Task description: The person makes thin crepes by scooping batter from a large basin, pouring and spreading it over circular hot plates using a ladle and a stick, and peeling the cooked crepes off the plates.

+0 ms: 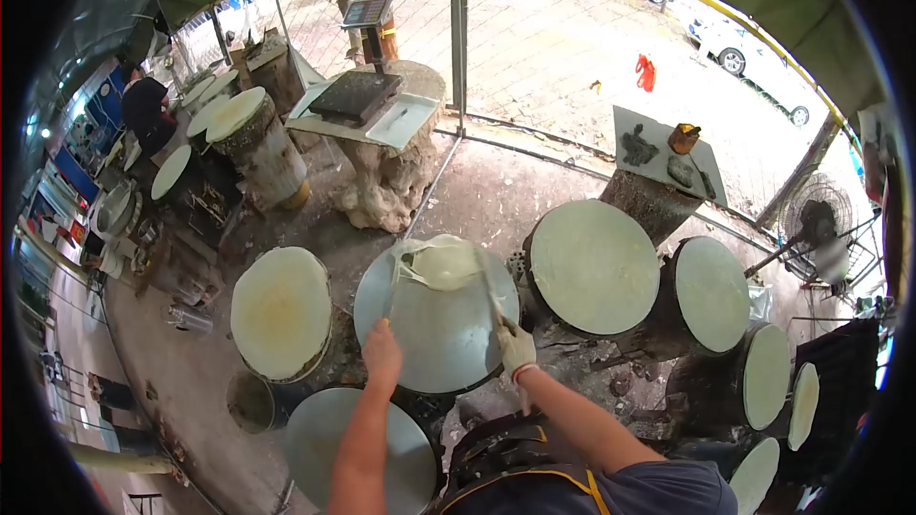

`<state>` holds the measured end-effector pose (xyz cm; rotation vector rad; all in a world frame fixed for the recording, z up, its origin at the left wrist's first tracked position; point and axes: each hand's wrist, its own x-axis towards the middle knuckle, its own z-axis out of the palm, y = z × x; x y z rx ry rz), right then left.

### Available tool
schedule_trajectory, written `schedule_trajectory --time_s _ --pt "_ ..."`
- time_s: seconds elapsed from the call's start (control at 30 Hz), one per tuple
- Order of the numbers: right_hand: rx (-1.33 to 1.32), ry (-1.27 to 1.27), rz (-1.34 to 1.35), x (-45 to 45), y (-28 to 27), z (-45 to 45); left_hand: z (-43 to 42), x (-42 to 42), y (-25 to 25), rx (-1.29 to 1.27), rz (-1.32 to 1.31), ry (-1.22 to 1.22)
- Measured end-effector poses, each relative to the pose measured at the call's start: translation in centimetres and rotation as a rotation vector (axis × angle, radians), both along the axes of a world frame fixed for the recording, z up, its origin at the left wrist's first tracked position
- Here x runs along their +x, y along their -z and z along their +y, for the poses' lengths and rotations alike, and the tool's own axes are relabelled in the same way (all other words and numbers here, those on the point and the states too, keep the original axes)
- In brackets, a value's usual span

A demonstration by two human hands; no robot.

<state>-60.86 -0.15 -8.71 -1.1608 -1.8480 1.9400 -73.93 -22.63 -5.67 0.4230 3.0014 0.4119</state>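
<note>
head view | pale, wet, dough-like mass [445,265] on far part of round grey metal griddle [448,348] | likely soft, light, slippery, easily torn; better lifted from beneath than pinched | bare left hand [382,355] gripping thin pale tool [392,292], griddle's left; gloved right hand [517,348] gripping long narrow blade [492,294], griddle's right

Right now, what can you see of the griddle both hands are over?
The griddle is a round, flat grey disc, apparently metal, with a dull sheen. It looks level, set between pale-coated griddles. Pale batter lies heaped toward its far edge; the nearer surface is mostly bare. Thin tools in the left hand and right hand reach over it toward the batter; whether they touch the plate is unclear.
</note>
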Motion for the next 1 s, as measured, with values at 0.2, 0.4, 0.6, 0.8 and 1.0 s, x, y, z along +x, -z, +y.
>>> schedule_trajectory --time_s 0.2,0.4,0.6,0.8,1.0 --pt "-0.033 -0.292 -0.116 -3.5 -1.4 -1.9 -2.1 1.3 0.2 -0.024 0.021 -0.041" --pt "0.302 -0.160 -0.193 -1.8 -2.9 -3.1 -6.6 1.4 0.2 -0.085 0.011 -0.085" --pt "-0.073 -0.399 0.030 -4.5 0.8 0.8 -9.2 3.1 -0.7 -0.072 0.078 -0.101" --pt "0.217 -0.493 -0.121 -6.8 2.3 -1.7 -10.6 5.1 -1.4 -0.016 0.044 -0.115" --pt "-0.195 -0.314 0.013 -6.2 1.8 2.3 -12.9 8.0 0.1 -0.022 0.034 -0.153"
